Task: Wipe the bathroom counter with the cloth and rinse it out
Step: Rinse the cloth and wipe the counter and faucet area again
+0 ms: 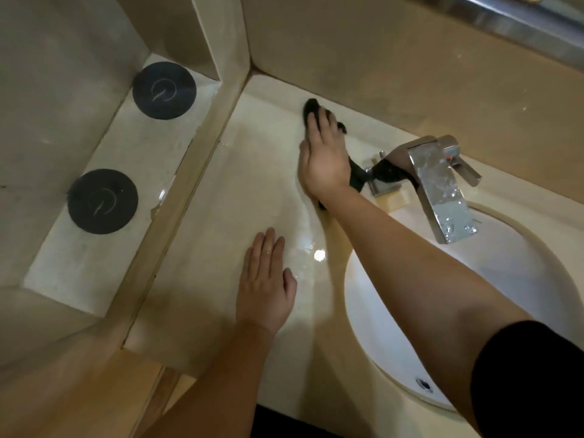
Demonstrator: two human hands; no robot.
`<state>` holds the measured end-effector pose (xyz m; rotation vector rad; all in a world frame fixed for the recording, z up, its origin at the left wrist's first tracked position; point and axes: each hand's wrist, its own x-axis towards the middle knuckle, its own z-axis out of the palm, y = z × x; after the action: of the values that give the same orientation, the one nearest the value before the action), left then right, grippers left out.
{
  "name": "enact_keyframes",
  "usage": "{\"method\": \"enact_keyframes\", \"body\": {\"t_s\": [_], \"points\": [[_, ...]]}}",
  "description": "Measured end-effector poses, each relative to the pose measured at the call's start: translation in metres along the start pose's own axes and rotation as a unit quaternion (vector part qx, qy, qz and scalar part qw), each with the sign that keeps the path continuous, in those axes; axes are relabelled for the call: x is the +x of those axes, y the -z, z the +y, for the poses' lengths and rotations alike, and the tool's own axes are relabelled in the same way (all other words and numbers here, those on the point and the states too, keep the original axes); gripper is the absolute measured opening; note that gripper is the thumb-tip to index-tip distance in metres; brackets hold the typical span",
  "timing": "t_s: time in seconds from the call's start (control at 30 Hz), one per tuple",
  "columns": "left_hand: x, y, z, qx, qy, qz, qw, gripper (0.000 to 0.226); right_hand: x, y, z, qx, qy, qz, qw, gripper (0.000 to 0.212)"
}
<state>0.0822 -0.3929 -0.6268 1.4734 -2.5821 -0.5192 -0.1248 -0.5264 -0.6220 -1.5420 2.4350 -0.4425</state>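
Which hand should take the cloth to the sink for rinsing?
Right. The right hand presses the cloth, beside the faucet and sink. The left hand lies flat on the counter, holding nothing.

Far black round disc (164,90) and near black round disc (102,201) lie flat on pale recessed ledge (63,273) at left, well apart, each bearing faint curved mark at centre. Beige raised divider (197,172) borders ledge on right. Beige wall panel (410,74) at back. Shiny metal strip (518,17) crosses top right corner.
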Motion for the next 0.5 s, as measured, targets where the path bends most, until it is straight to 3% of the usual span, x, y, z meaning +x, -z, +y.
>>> {"method": "enact_keyframes", "body": {"t_s": [0.17,0.23,0.4,0.5], "points": [[0.0,0.001,0.002,-0.008,0.019,0.006,1.0,0.054,0.003,-0.003,-0.008,0.009,0.203,-0.065,0.977,0.05],[0.0,0.0,0.001,-0.022,0.015,0.017,1.0,0.052,0.019,-0.002,-0.002,-0.001,0.214,-0.059,0.975,0.049],[0.002,-0.006,-0.001,-0.033,0.008,0.041,0.999,0.051,0.06,-0.003,-0.02,-0.037,0.143,-0.046,0.988,0.053],[0.001,-0.006,-0.001,-0.034,0.011,0.039,0.999,0.051,0.051,-0.01,-0.04,-0.034,0.217,-0.09,0.971,0.052]]}}
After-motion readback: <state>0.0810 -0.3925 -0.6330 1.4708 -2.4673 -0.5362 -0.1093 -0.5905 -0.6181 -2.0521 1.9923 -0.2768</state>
